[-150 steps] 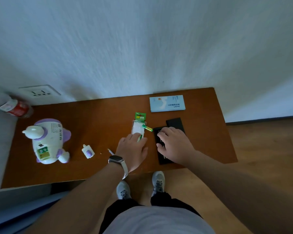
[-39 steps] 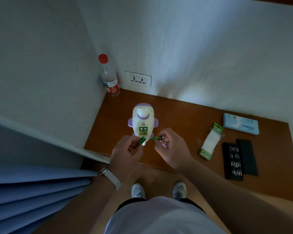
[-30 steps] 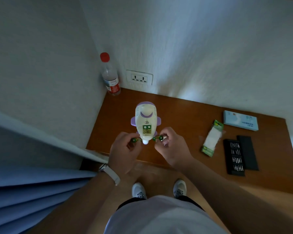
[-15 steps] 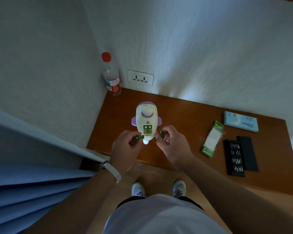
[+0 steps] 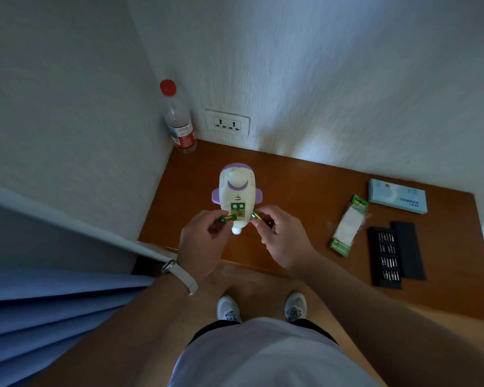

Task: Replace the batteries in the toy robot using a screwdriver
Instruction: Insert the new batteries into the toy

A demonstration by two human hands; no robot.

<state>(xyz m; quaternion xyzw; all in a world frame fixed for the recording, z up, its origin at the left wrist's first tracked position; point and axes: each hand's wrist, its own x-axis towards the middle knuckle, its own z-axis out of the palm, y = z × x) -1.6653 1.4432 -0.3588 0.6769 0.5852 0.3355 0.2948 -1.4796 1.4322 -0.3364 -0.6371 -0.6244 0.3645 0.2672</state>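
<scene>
Toy robot point(image 5: 237, 191): one
Loose batteries: two, one point(image 5: 228, 218) held per hand point(image 5: 254, 215)
Battery pack point(image 5: 348, 225): one
Screwdriver bit case point(image 5: 385, 256): one
Blue box point(image 5: 397, 195): one
Water bottle point(image 5: 177, 120): one

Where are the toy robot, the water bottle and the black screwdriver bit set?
toy robot point(image 5: 236, 191): head view, on its white body.
water bottle point(image 5: 179, 122): head view, on its clear middle above the red label.
screwdriver bit set point(image 5: 386, 256): head view, on the tray of bits.

A single head-worn wide-angle view looks steeply down from above, close over the surface point(image 5: 305, 188) beyond the fingers point(image 5: 259, 219).
</scene>
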